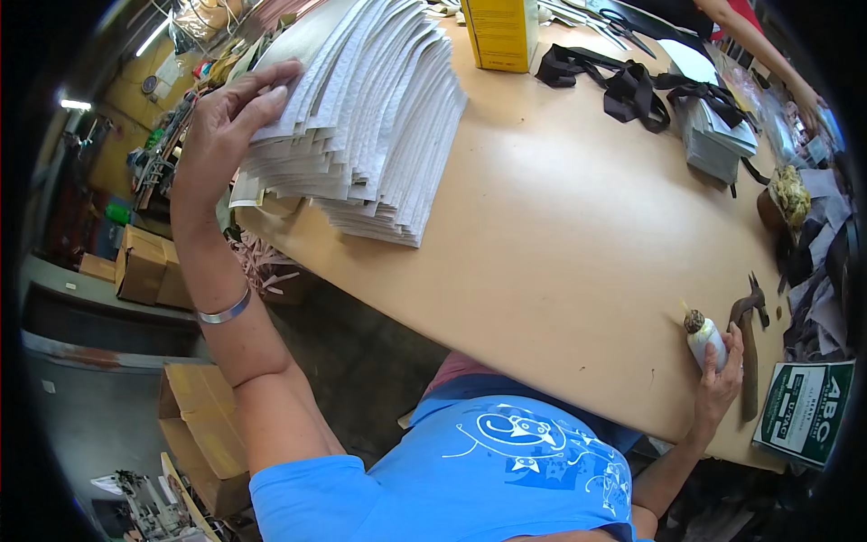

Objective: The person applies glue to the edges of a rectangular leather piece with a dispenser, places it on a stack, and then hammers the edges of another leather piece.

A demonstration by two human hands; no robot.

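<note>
At the upper left of the table point(533, 262), my left hand point(237, 113) grips the edge of a thick, fanned stack of pale paper-like sheets point(388, 135), thumb and fingers at its upper layers. My right hand point(719, 370) is wrapped round a white bottle point(704, 341) with a brown, crusted top, at the right side near the front edge. A hammer point(749, 343) with a wooden handle lies just right of that hand, its metal head pointing away from me.
A yellow box point(498, 32), black straps point(632, 95), scissors point(623, 32) and a smaller grey stack point(709, 144) are at the back. Dark scraps point(817, 271) and a green box point(804, 411) line the right. A co-worker's arm point(768, 63) reaches in top right. Cardboard boxes point(144, 266) stand left.
</note>
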